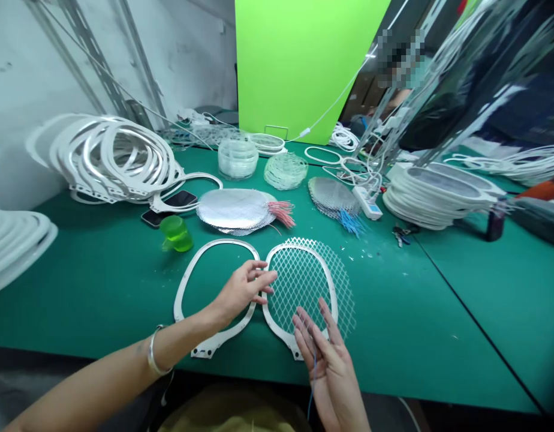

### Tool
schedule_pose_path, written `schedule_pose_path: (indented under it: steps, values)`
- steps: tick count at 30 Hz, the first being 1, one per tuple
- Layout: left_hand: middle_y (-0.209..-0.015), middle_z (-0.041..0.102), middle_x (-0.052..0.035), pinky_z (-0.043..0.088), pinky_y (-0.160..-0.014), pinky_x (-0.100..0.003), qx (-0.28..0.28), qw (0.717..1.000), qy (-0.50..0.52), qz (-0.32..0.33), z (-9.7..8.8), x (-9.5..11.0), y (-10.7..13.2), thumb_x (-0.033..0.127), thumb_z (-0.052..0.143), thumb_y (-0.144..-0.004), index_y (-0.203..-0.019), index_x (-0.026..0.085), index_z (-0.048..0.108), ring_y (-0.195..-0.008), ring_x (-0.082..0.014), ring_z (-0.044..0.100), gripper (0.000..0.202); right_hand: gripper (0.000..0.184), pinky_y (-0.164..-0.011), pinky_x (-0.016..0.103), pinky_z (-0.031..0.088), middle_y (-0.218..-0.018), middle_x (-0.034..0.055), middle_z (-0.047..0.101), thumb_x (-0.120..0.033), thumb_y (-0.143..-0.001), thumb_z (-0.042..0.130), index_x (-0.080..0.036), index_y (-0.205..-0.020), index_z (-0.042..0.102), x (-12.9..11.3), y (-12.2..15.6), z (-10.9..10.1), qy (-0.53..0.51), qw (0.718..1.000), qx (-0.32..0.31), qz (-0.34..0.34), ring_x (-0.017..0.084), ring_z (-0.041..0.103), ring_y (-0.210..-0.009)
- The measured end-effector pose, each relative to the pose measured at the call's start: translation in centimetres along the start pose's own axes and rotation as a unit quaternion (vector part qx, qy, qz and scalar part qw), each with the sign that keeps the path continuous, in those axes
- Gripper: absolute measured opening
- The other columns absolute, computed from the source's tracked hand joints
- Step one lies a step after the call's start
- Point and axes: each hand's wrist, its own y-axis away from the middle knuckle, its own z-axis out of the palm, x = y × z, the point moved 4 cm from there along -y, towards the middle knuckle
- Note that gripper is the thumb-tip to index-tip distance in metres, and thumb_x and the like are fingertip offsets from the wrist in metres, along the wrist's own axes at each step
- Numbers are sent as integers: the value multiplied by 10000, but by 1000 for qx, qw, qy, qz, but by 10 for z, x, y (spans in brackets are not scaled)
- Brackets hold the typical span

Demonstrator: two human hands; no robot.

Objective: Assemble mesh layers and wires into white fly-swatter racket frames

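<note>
Two white oval racket-head frames lie side by side on the green table: a left frame point(181, 288) and a right frame point(333, 288). A diamond-pattern metal mesh point(299, 282) covers the opening of the right frame and sticks out past its right side. My left hand point(243, 288) is over the inner rims where the frames meet, fingers apart and nothing visible in them. Near the lower right of the mesh, my right hand point(328, 366) is turned palm up. A thin blue wire point(313, 372) hangs from between its fingers; the exact grip is partly hidden.
Behind are mesh stacks with red wires point(281, 213) and blue wires point(349, 222), a green cup point(177, 234) and a phone point(180, 201). White frames pile up left point(119, 156) and right point(425, 198). A power strip point(367, 203) and keys point(400, 235) lie right. Another person sits far back.
</note>
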Motion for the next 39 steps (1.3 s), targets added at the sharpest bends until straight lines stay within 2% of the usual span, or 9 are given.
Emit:
schedule_pose_path:
  steps: [3, 5, 10, 13, 19, 22, 28, 36, 39]
  values:
    - [-853, 689, -64, 545, -526, -240, -24, 999, 27, -2, 8, -3, -8, 369, 709, -804, -1191, 162, 479, -617, -147, 657, 495, 788, -996, 380, 480, -1227, 68, 661, -380, -792, 725, -332, -1464, 316, 1, 1, 10, -2, 1000, -4, 22, 242, 594, -1161]
    - [-794, 682, -41, 520, -479, -219, -24, 999, 34, -6, 9, -6, -11, 332, 720, -789, -1173, 164, 480, -549, -127, 628, 483, 840, -948, 379, 513, -1217, 59, 667, -389, -778, 734, -355, -1479, 272, 2, 1, 11, 5, 999, 9, 34, 248, 613, -1133]
    - [-884, 682, -79, 527, -482, -229, -23, 999, -21, -45, 1, -12, -13, 403, 676, -808, -1190, 151, 479, -599, -150, 654, 498, 899, -833, 294, 559, -1162, 0, 695, -325, -715, 793, -428, -1453, 290, 5, -5, 4, 76, 995, 47, 40, 208, 640, -1089]
    - [-992, 667, -113, 492, -476, -204, 0, 994, -102, -27, -8, -8, -12, 508, 624, -822, -1167, 144, 525, -693, -170, 669, 511, 895, -813, 278, 566, -1149, -4, 700, -323, -700, 803, -417, -1445, 317, 5, -10, 4, 89, 994, 52, 48, 209, 643, -1084]
    - [-908, 693, -74, 444, -495, -221, 30, 972, -233, 7, -28, 1, -13, 583, 534, -845, -1089, 176, 572, -624, -166, 651, 476, 964, -828, 298, 570, -1127, 36, 711, -279, -682, 821, -360, -1473, 277, -1, -18, 3, 64, 996, 43, 32, 229, 644, -1082]
    - [-908, 695, -61, 448, -525, -229, 46, 971, -234, 30, -33, 7, -13, 560, 531, -852, -1107, 186, 556, -632, -164, 654, 453, 999, -833, 312, 572, -1126, 55, 711, -273, -688, 820, -337, -1491, 229, 1, -21, 1, 56, 997, 39, 48, 246, 648, -1071]
    - [-900, 696, -46, 457, -554, -235, 26, 971, -234, 29, -31, 6, -11, 496, 501, -889, -1108, 203, 545, -669, -168, 662, 368, 1016, -809, 297, 580, -1122, 69, 711, -263, -708, 809, -315, -1507, 182, 6, -24, -2, 56, 995, 56, 57, 249, 652, -1063]
    - [-885, 699, -49, 457, -562, -240, 21, 972, -230, 33, -29, 5, -9, 472, 501, -891, -1114, 203, 552, -685, -177, 669, 353, 902, -765, 274, 592, -1169, 22, 692, -277, -681, 819, -382, -1438, 339, 1, -17, 1, 69, 993, 72, 57, 241, 649, -1069]
    - [-875, 701, -50, 454, -561, -240, 18, 974, -224, 33, -28, 5, -10, 473, 502, -889, -1120, 199, 554, -679, -177, 667, 362, 948, -760, 287, 596, -1146, 40, 701, -263, -682, 815, -349, -1465, 289, 3, -19, -1, 64, 993, 81, 57, 250, 654, -1059]
